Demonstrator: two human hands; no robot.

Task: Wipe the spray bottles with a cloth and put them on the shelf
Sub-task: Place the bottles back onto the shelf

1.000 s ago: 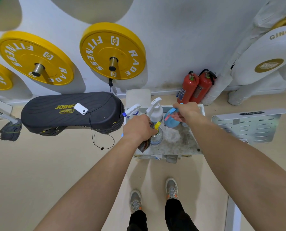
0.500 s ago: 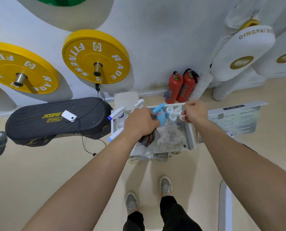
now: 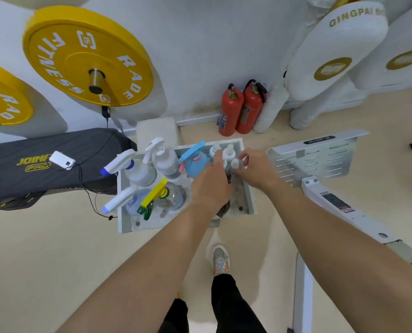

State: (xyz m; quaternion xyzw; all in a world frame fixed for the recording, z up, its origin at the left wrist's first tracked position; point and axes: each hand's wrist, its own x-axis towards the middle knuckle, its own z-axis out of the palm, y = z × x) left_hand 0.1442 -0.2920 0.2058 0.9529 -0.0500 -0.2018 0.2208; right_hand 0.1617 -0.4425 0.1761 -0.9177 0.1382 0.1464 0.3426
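A white shelf tray (image 3: 249, 188) on the floor holds several spray bottles: two white-trigger ones (image 3: 140, 173) (image 3: 165, 161) at the back left, a blue one (image 3: 195, 164) at the back middle, a yellow-trigger clear one (image 3: 172, 198) and another white-trigger one (image 3: 132, 200) in front. Small white bottles (image 3: 229, 150) stand in the back right corner. My left hand (image 3: 212, 186) grips a dark cloth (image 3: 224, 209) that hangs below it. My right hand (image 3: 255, 169) pinches a small white bottle (image 3: 235, 163), with the left hand touching it.
Two red fire extinguishers (image 3: 241, 109) stand by the wall behind the tray. A black padded bench (image 3: 44, 164) with a phone on it lies left. A grey metal rack (image 3: 320, 157) is right. Yellow weight plates (image 3: 87, 56) hang on the wall. My shoe (image 3: 220, 259) is below.
My left hand carried the cloth right, from the trigger bottles to the small bottles. My right hand left the blue bottle at the back and closed on a small white bottle.
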